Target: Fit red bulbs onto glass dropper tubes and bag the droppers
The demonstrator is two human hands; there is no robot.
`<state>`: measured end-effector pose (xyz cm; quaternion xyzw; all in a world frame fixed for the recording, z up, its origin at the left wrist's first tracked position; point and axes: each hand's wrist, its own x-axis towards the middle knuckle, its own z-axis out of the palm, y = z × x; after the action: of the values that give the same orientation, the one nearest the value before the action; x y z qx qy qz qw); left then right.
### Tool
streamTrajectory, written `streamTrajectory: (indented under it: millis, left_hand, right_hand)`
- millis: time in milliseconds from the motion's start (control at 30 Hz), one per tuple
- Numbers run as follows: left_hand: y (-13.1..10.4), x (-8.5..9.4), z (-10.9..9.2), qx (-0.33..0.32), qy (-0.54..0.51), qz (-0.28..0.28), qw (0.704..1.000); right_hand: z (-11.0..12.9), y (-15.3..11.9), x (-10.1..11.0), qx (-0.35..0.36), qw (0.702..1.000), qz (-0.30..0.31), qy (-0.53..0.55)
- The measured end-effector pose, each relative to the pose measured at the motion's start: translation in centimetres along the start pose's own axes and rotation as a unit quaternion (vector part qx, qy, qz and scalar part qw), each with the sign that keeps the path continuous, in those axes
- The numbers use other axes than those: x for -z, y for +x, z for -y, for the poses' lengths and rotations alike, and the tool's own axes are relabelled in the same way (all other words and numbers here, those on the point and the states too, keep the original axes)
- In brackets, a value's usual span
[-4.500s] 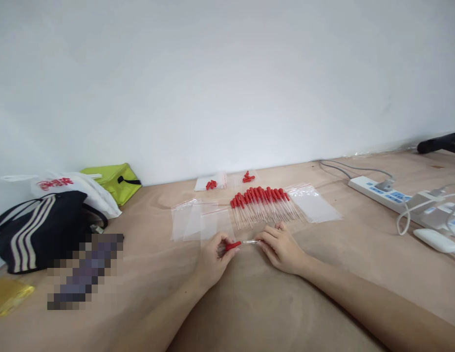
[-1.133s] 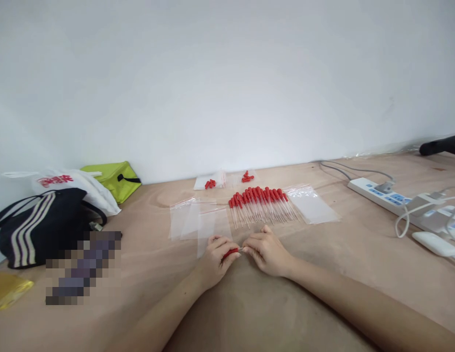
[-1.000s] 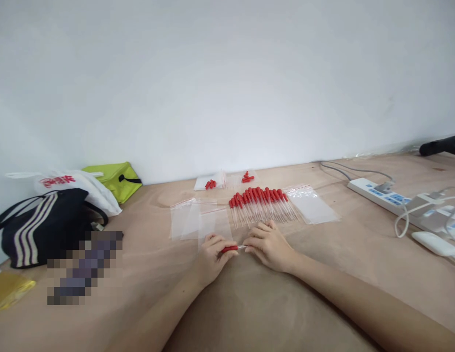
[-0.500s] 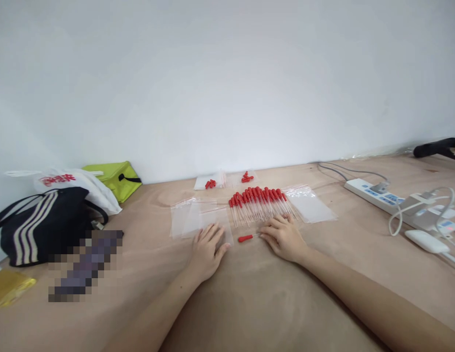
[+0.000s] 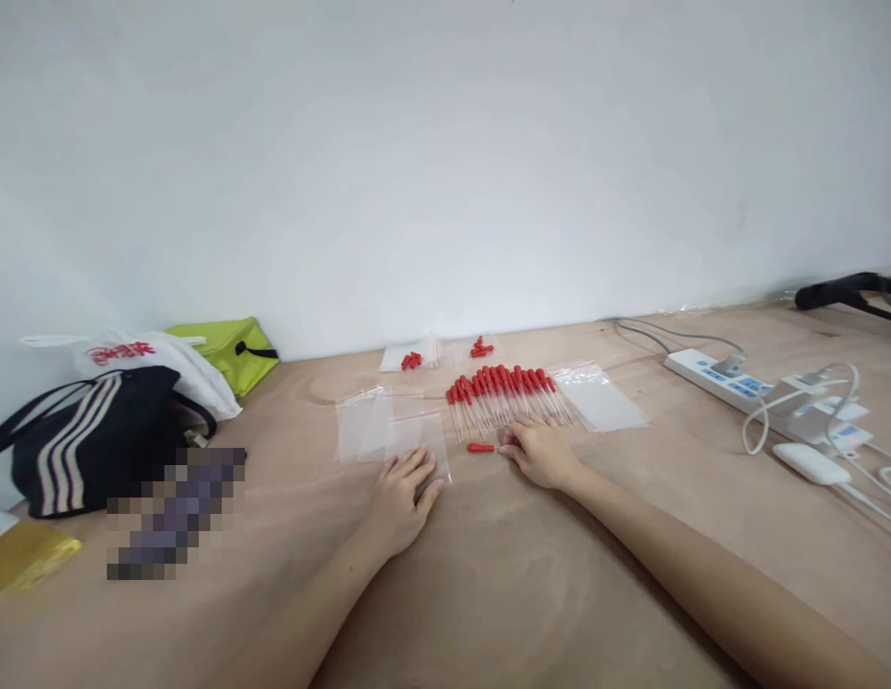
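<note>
My left hand [image 5: 402, 502] lies with fingers stretched out and flat on the near end of a clear zip bag [image 5: 418, 435]. Under the fingers of my right hand [image 5: 540, 454] is the thin stem of a dropper, whose red rubber bulb [image 5: 480, 448] points left; most of its stem is hidden. My right fingers are curled and close together, just in front of a row of droppers [image 5: 499, 383]. Their red bulbs point to the wall and their clear stems toward me. My right fingers cover some stem tips.
More zip bags [image 5: 359, 421] lie left of the row, and others [image 5: 607, 397] to its right. Two bags with loose red bulbs [image 5: 411, 361] sit by the wall. A power strip [image 5: 710, 373] with cables is on the right; a black bag [image 5: 93, 440] is on the left.
My right hand has moved slightly away from me and left, bringing the single dropper nearer to the row. Less of its stem shows now. My left hand stays on the zip bag.
</note>
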<state>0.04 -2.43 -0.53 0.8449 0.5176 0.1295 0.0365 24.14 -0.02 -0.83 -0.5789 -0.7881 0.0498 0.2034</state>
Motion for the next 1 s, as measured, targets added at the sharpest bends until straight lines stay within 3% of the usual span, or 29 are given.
streamTrajectory:
  millis: [100,233,333,400,467,567,667,733,867,1000]
  left_hand:
    - [-1.5,0.3,0.2,-0.036,-0.019,-0.012,0.999]
    - [-3.7,0.9,0.9,-0.118,-0.083,-0.003,0.99]
    - [-4.4,1.7,1.6,-0.209,-0.161,0.01,0.964]
    - [-4.4,2.0,1.8,-0.253,-0.209,0.016,0.945]
    - [-4.2,2.0,1.5,-0.246,-0.22,0.013,0.944]
    - [-4.0,1.2,0.1,-0.125,-0.152,-0.03,0.98]
    - [-3.8,0.1,-1.3,-0.056,-0.073,0.011,0.996]
    - [-3.3,-0.1,-1.7,-0.074,-0.045,0.057,0.995]
    - [-1.5,0.7,-1.6,-0.177,-0.042,0.111,0.977]
    - [-0.3,1.6,-1.6,-0.222,-0.063,0.123,0.965]
  right_hand:
    - [-1.1,-0.1,0.3,-0.005,1.0,-0.02,0.023]
    - [-3.1,0.0,0.1,-0.056,0.982,-0.119,0.132]
    - [-4.2,0.3,-0.4,-0.089,0.954,-0.193,0.212]
    - [-4.5,0.6,-0.7,-0.108,0.945,-0.208,0.228]
    - [-4.4,1.0,-0.8,-0.136,0.943,-0.209,0.219]
    - [-4.2,1.8,-0.8,-0.179,0.946,-0.204,0.177]
    - [-4.1,2.5,-0.7,-0.218,0.949,-0.191,0.121]
    - [-4.2,2.8,-0.8,-0.241,0.949,-0.179,0.091]
    - [-4.5,2.8,-1.1,-0.232,0.954,-0.177,0.068]
    - [-4.7,2.5,-1.4,-0.183,0.948,-0.235,0.114]
